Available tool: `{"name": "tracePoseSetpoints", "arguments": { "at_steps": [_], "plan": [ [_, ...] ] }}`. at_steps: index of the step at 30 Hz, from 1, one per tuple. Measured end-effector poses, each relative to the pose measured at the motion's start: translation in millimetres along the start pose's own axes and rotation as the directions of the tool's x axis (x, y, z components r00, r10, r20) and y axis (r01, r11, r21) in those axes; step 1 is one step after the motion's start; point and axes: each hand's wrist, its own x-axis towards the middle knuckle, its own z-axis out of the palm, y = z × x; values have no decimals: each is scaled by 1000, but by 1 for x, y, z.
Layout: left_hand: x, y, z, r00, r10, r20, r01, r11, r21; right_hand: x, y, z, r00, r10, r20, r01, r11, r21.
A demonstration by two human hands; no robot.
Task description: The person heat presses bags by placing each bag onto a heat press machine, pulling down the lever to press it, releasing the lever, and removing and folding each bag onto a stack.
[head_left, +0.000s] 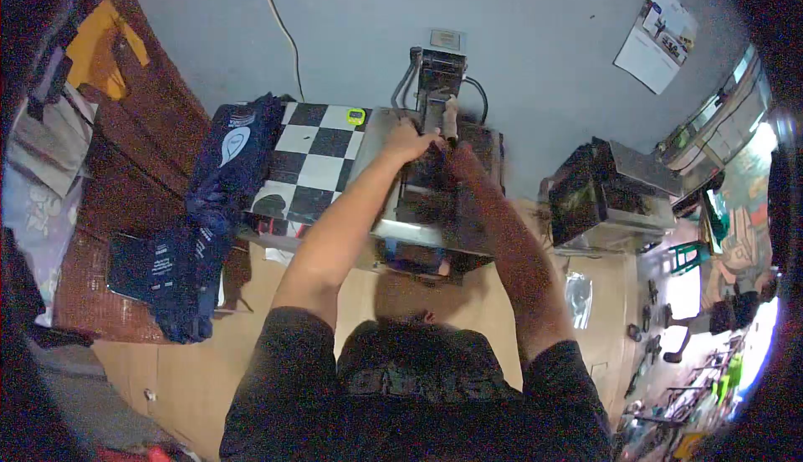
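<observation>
Reaching forward with both arms over the table (pixel 318 169), checked in black and white, to the press (pixel 422 203) at its right end, close to the grey wall (pixel 335 35). Working there with the left hand (pixel 410 138) over the upper left part of the press, open, with thumb spread away from fingers and pointing toward the middle. Just beside it, with the right hand (pixel 456 159) dark and blurred at the lower end of the pale handle (pixel 452 115); impossible to tell whether closed around it or only touching.

Left of the press, on the checks near the wall, a yellow timer (pixel 355 117). At the table's left end, navy shirts (pixel 238 144) with white print; lower down, more dark clothes (pixel 180 274). Farther left, a yellow cloth (pixel 104 48). Well to the right, a dark box (pixel 590 199); above it, on the wall, a poster (pixel 659 40).
</observation>
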Motion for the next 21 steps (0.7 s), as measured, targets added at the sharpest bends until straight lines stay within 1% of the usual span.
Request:
{"name": "tracePoseSetpoints", "arguments": {
  "at_steps": [1, 3, 5, 6, 7, 8, 10, 11, 13, 14, 15, 16, 18, 19, 20, 21],
  "plan": [
    [6, -6, 4, 967, -163, 198, 177, 983, -55, 1, 1, -1, 1000, -20, 7, 20, 1000, -14],
    [12, -16, 13, 869, -299, 393, 354, 932, -74, 4, 9, -4, 999, -30, 29, 31, 998, -48],
    [12, -18, 15, 880, -303, 366, 338, 941, -35, 21, 33, 1, 989, 126, 83, -102, 963, -248],
    [11, -21, 15, 884, -300, 360, 330, 944, -25, 15, 28, 0, 989, 127, 81, -104, 964, -246],
    [11, -24, 16, 887, -297, 354, 323, 946, -15, 5, 12, -1, 988, 127, 88, -117, 987, -111],
    [10, -28, 17, 875, -291, 386, 341, 938, -65, -5, -9, -4, 988, 122, 94, -125, 992, 24],
    [11, -29, 14, 858, -272, 436, 362, 922, -137, -3, -21, -9, 990, 110, 89, -123, 980, 157],
    [14, -30, 12, 852, -261, 453, 366, 917, -161, 0, -25, -10, 978, 167, 122, -183, 973, 138],
    [11, -13, -10, 685, -360, 633, 570, 806, -158, -1, -21, -7, 936, 300, 182, -322, 941, 105],
    [14, -6, -16, 639, -368, 676, 608, 780, -150, 3, -10, -4, 937, 306, 168, -327, 938, 114],
    [17, -1, -20, 589, -375, 716, 644, 752, -137, 19, 16, 3, 966, 200, 161, -198, 980, -29],
    [19, -1, -20, 542, -375, 752, 689, 710, -142, 31, 46, 10, 980, 100, 171, -70, 982, -173],
    [16, -4, -20, 439, -376, 816, 783, 606, -142, 34, 69, 7, 981, 10, 195, 53, 948, -315],
    [13, -4, -21, 438, -373, 818, 782, 607, -142, 28, 75, 3, 957, -191, 216, 254, 914, -317],
    [10, -5, -22, 478, -360, 801, 763, 622, -176, 23, 79, 0, 891, -386, 240, 447, 837, -314],
    [8, -7, -23, 520, -346, 781, 741, 637, -211, 22, 71, -1, 841, -478, 253, 539, 783, -310]
  ]
}}
